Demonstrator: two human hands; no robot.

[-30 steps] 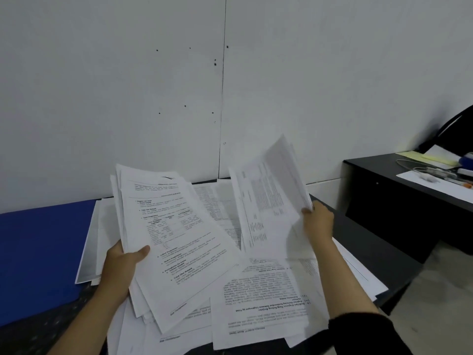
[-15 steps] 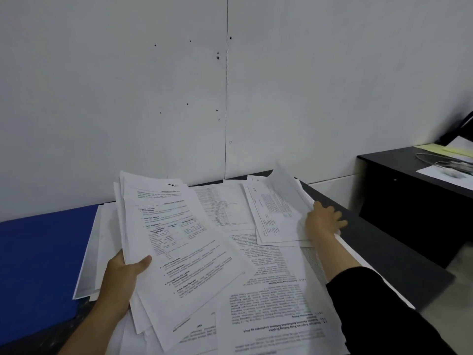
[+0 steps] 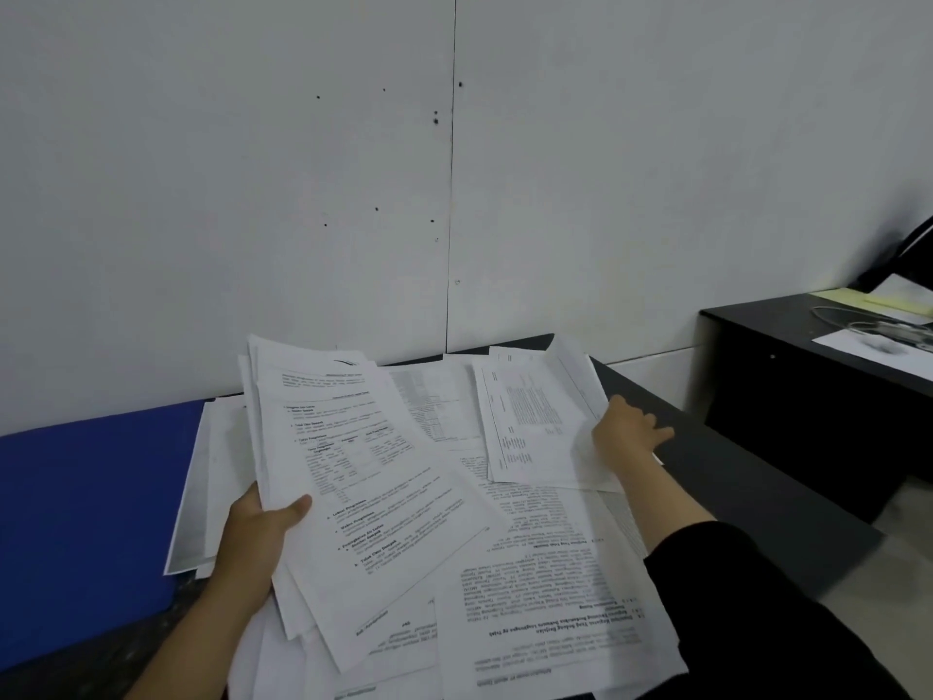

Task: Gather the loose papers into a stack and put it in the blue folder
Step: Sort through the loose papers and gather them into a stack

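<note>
Since the earlier frames, the sheet once held up in the air has been brought down, and the right hand [image 3: 628, 430] is now laid on it at centre right, fingers spread and nearly straight, pressing rather than gripping. A tilted sheaf of papers [image 3: 363, 477] is gripped at the centre of the frame by the left hand [image 3: 257, 530], thumb curled over the top page. More loose papers [image 3: 550, 588] are spread under and around it on the dark bench [image 3: 747, 487], some overlapping. The blue folder [image 3: 86, 517] lies at the lower left (touching the nearest sheets, it seems). The gathering step is judged to be in hand, with much left undone. Next, the pressed sheet would need to be slid toward the sheaf and squared with it.
</note>
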